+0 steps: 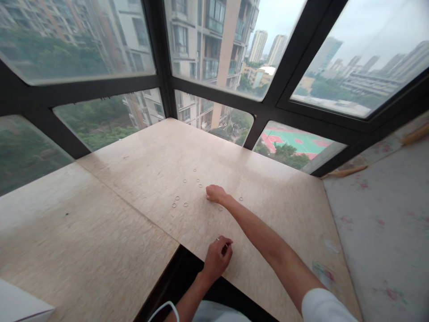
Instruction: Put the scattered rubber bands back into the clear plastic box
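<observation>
Several thin rings lie scattered on the beige stone-look sill, among them a ring left of my hands and a ring farther right. My right hand reaches across the sill with its fingers curled down to the surface, just beside a small ring. Whatever those fingertips grip is hidden. Nearer to me, by the front edge, my left hand is closed, thumb and fingers drawn together around a dark gap. A band shows on one of its fingers; I cannot make out what it holds.
Dark window frames border the sill at the back. A white box stands at the lower left. On the right, a clear plastic packet lies near the floral wall. A seam crosses the sill towards the dark front recess.
</observation>
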`<state>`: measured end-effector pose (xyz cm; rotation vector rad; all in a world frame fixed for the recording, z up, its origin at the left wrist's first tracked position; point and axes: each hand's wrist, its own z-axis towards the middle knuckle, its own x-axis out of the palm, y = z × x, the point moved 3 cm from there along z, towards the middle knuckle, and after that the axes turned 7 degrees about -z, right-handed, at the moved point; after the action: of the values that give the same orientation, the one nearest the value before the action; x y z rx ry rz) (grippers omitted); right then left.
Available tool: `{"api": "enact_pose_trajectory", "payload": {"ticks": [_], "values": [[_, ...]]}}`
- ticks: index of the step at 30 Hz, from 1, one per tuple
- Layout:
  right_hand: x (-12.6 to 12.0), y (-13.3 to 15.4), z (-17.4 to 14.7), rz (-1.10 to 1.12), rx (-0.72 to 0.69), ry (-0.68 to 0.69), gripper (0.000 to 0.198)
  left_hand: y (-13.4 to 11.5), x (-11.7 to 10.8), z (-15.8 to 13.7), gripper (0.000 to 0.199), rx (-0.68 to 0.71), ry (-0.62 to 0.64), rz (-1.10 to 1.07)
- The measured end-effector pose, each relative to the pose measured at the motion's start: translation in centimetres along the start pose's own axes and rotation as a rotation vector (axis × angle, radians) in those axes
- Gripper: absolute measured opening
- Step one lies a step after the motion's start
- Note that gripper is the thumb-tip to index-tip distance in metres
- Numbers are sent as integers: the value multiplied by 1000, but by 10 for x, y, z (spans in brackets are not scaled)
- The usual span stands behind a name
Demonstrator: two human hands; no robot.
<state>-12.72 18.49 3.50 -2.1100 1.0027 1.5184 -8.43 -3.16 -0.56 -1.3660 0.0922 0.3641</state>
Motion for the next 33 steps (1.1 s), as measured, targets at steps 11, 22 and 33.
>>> {"api": "enact_pose_trajectory", "payload": {"ticks": [11, 22, 33], "values": [[11, -20, -46, 681, -42, -223, 11, -7, -2, 0, 15, 37, 16, 32], [41, -63, -171, 1414, 152, -542, 29, -8, -2, 4, 15, 35, 26, 75], [108, -127, -337, 1406, 606, -1012, 30, -6, -1, 9, 19, 71, 9, 153]]}}
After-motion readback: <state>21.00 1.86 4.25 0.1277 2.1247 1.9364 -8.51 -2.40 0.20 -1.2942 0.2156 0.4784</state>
